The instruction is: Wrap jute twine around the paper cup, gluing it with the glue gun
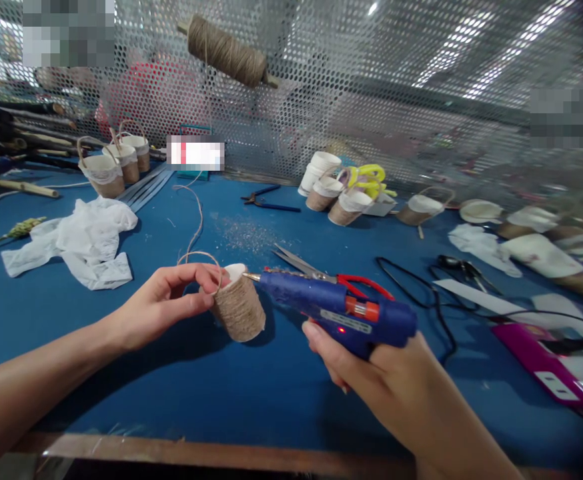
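Note:
My left hand [184, 293] pinches the rim of a small twine-wrapped cup [240, 310] with a white inside, holding it tilted over the blue table. A thin loop of twine [202, 253] arches above those fingers. In my right hand [371, 373] is a blue glue gun [331, 303] with a red light lit on its side. Its metal nozzle points left and meets or nearly meets the cup's rim; I cannot tell whether they touch. Behind the gun lie scissors [364, 285] with red handles, blades pointing up and left.
A twine spool [226, 52] hangs on the perforated metal screen. Blue-handled pliers [271, 200], handled cups [102, 175] and crumpled white fabric [84, 240] lie on the table [181, 393]. To the right are black cables [439, 327] and a purple power strip [546, 367].

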Action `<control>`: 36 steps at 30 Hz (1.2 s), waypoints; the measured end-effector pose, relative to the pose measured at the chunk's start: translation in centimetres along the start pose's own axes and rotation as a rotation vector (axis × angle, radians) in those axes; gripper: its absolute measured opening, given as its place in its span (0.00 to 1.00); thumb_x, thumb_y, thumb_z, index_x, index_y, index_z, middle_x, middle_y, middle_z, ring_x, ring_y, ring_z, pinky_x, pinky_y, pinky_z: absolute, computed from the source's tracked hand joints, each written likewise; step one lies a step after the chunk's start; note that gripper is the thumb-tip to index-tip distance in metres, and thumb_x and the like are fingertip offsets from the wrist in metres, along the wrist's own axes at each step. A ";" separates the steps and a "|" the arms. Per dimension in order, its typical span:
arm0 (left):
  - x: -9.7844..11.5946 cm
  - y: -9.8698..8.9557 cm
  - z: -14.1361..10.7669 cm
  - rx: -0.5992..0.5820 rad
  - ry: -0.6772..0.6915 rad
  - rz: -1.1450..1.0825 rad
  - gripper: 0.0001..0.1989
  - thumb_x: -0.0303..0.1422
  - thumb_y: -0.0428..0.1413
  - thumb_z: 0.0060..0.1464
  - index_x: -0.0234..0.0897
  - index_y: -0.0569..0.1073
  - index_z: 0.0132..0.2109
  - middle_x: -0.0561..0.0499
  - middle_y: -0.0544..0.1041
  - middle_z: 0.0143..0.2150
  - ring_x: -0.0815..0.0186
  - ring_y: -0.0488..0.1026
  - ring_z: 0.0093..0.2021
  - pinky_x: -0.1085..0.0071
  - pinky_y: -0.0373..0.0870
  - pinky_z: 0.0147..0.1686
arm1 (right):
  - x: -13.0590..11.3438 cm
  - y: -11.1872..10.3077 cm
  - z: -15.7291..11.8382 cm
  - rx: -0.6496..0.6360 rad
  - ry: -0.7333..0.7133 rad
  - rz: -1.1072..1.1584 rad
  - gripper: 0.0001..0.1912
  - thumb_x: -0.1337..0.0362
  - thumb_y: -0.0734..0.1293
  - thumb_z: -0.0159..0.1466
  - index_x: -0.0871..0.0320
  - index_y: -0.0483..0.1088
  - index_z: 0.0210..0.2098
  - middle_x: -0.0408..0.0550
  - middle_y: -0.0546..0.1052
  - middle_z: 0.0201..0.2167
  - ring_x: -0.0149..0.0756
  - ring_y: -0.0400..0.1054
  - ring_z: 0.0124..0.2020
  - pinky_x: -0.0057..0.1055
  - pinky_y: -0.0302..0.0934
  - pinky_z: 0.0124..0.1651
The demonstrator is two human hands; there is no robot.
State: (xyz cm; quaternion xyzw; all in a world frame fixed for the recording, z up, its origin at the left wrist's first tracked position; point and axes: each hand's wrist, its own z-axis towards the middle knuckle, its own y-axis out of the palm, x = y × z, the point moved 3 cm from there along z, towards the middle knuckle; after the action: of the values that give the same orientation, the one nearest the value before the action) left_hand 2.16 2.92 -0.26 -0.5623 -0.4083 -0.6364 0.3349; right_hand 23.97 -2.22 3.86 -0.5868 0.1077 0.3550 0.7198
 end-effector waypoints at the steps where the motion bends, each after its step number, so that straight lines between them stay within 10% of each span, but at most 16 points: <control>1: 0.0 0.0 0.0 -0.003 0.002 0.002 0.03 0.27 0.57 0.48 0.34 0.71 0.28 0.45 0.74 0.43 0.58 0.67 0.51 0.62 0.60 0.51 | 0.2 0.0 0.0 0.008 0.011 -0.006 0.16 0.61 0.60 0.61 0.55 0.62 0.17 0.38 0.66 0.11 0.29 0.63 0.15 0.25 0.60 0.19; 6: 0.0 0.0 -0.1 -0.015 0.009 0.018 0.03 0.27 0.56 0.49 0.34 0.71 0.28 0.45 0.74 0.44 0.57 0.66 0.52 0.61 0.60 0.51 | 0.7 -0.1 -0.1 0.026 0.054 -0.007 0.10 0.59 0.61 0.61 0.57 0.68 0.28 0.39 0.70 0.14 0.29 0.65 0.15 0.26 0.61 0.19; 21: 0.0 0.0 -0.2 -0.015 0.014 0.007 0.04 0.29 0.57 0.49 0.34 0.71 0.28 0.45 0.74 0.45 0.56 0.66 0.52 0.64 0.62 0.48 | 1.0 0.1 0.8 -0.061 0.310 0.051 0.19 0.56 0.61 0.57 0.53 0.55 0.13 0.41 0.65 0.11 0.31 0.66 0.14 0.26 0.64 0.20; 36: 0.1 0.0 -0.2 0.003 0.005 0.020 0.03 0.28 0.58 0.49 0.34 0.72 0.29 0.44 0.75 0.44 0.56 0.65 0.53 0.60 0.59 0.52 | -0.1 -0.3 0.1 -0.018 0.184 0.016 0.15 0.60 0.61 0.60 0.54 0.60 0.18 0.40 0.68 0.13 0.30 0.65 0.18 0.27 0.64 0.24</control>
State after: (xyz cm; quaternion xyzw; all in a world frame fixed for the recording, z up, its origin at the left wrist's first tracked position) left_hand 2.06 2.78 -0.21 -0.5641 -0.4026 -0.6340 0.3431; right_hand 24.05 -2.16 4.16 -0.6225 0.1748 0.3064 0.6986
